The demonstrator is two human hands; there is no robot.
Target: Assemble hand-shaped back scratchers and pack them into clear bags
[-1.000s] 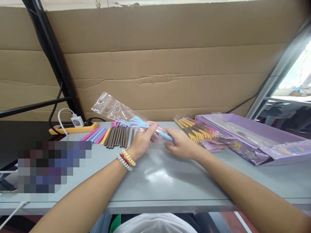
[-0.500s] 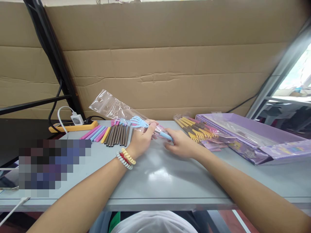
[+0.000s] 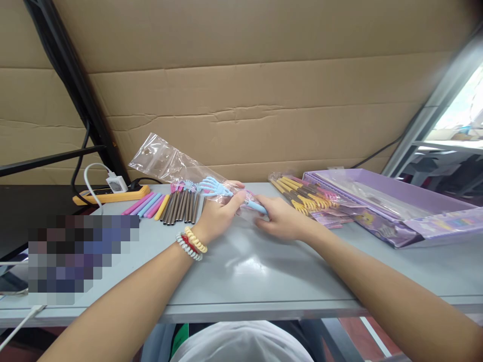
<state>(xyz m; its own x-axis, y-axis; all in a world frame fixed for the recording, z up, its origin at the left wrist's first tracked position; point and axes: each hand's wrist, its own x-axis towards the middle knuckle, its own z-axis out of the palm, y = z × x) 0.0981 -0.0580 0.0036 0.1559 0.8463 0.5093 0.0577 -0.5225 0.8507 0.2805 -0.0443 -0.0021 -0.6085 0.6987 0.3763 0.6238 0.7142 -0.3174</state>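
A light blue back scratcher [image 3: 215, 186] with a hand-shaped head lies across the middle in a clear plastic bag [image 3: 162, 157]; the bag's loose end sticks up to the left. My left hand [image 3: 225, 205], closed, holds the bagged back scratcher just below its head. The fingers of my right hand [image 3: 281, 215] are wrapped round the light blue handle end. Behind my left hand lie several dark metal rods [image 3: 181, 207] with pink and blue hand-shaped heads. Beside them rest several coloured handles [image 3: 145, 205] in pink, purple, blue and yellow.
Bagged yellow back scratchers [image 3: 302, 195] lie right of my hands. A purple box [image 3: 377, 211] with plastic bags in it stands further right. A yellow power strip [image 3: 109, 195] with a white plug sits at the back left. A cardboard wall [image 3: 241, 90] closes the back.
The view has tilted and shifted slightly. Both hands keep their hold on the bagged back scratcher, almost in place.
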